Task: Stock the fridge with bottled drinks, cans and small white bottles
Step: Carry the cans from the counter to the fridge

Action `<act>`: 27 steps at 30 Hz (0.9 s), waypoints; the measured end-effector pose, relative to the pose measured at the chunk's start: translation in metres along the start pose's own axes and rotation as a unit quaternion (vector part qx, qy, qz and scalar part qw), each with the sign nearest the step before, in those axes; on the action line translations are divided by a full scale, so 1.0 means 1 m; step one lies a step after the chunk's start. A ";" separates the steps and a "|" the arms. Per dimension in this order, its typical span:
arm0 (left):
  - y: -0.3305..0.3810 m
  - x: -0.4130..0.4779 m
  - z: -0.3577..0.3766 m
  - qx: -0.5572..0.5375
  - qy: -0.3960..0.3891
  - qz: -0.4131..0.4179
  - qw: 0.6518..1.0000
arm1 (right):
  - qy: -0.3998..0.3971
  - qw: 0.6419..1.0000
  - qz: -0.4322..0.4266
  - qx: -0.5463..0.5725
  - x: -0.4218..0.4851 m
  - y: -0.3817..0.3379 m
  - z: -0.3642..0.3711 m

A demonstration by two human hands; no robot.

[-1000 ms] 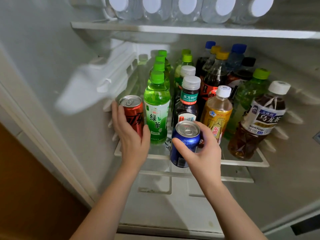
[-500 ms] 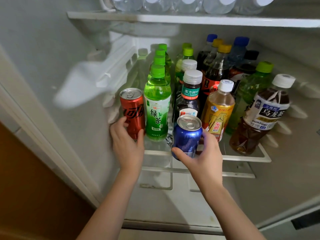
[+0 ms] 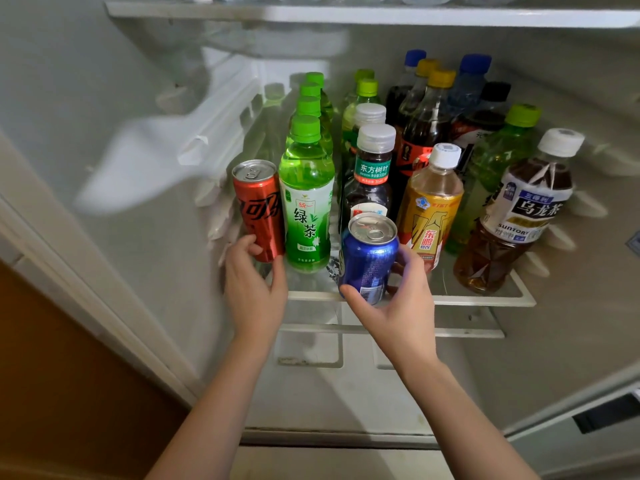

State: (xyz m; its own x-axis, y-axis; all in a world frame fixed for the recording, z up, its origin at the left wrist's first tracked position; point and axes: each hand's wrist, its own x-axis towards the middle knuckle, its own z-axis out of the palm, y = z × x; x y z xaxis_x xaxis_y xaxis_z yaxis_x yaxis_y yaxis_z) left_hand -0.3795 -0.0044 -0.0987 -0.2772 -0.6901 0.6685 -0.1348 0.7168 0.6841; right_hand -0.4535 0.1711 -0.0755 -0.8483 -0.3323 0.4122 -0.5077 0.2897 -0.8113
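Glossy metal cans (image 3: 369, 258), clear-plastic bottles (image 3: 306, 199)

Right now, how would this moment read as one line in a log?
left hand: holds red can | right hand: holds blue can | place: fridge shelf front | step: stocking cans

- You're facing an open fridge (image 3: 104, 98) with a plain white moulded liner all round. It looks like a household unit, so a home kitchen rather than a shop.
- Shelf rails (image 3: 221, 123) are ribbed into the wall at 10 o'clock, with more at 3 o'clock.
- The glass shelf (image 3: 478, 300) dead ahead is crowded with mixed bottled drinks (image 3: 433, 202), and there's an upper shelf (image 3: 346, 15) at 12 o'clock.
- A brown wood-toned surface (image 3: 52, 375) sits at 8 o'clock, outside the cabinet edge.
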 end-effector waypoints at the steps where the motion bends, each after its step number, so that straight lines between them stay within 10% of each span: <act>1: 0.000 -0.003 -0.001 -0.003 -0.001 0.004 1.000 | -0.004 1.000 0.001 -0.006 -0.002 0.001 0.000; 21: 0.016 -0.077 -0.013 -0.109 -0.063 0.064 0.990 | 0.011 0.996 0.014 -0.091 -0.062 0.019 -0.023; 27: 0.018 -0.139 -0.005 -0.183 -0.257 -0.013 0.949 | 0.020 0.987 0.103 -0.120 -0.117 0.042 -0.052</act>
State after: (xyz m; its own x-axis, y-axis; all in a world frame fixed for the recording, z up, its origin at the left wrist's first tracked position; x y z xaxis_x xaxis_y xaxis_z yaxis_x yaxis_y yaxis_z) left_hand -0.3388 0.1040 -0.1773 -0.7183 -0.5005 0.4833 0.1650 0.5523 0.8171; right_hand -0.3836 0.2690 -0.1356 -0.9400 -0.2097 0.2690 -0.3409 0.5541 -0.7595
